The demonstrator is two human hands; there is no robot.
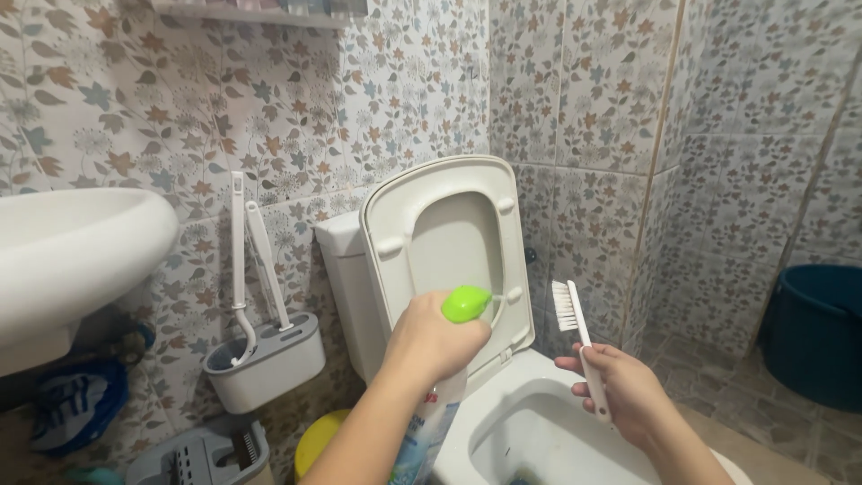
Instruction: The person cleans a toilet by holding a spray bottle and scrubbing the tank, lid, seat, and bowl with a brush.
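2 bare hands work over the white toilet (503, 422), its seat and lid raised. Left hand (435, 339) grips a cleaner bottle (429, 422) with a green cap (466, 304) above the rim. Right hand (628, 391) holds a white brush (575, 337), bristles up, just beside the bowl.

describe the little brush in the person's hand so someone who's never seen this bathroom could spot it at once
Start at the white toilet with its raised lid. Just right of that lid, the right hand holds a small white brush upright over the bowl. Unlike the two long-handled tools in the grey wall holder, it is short, with white bristles on one side.
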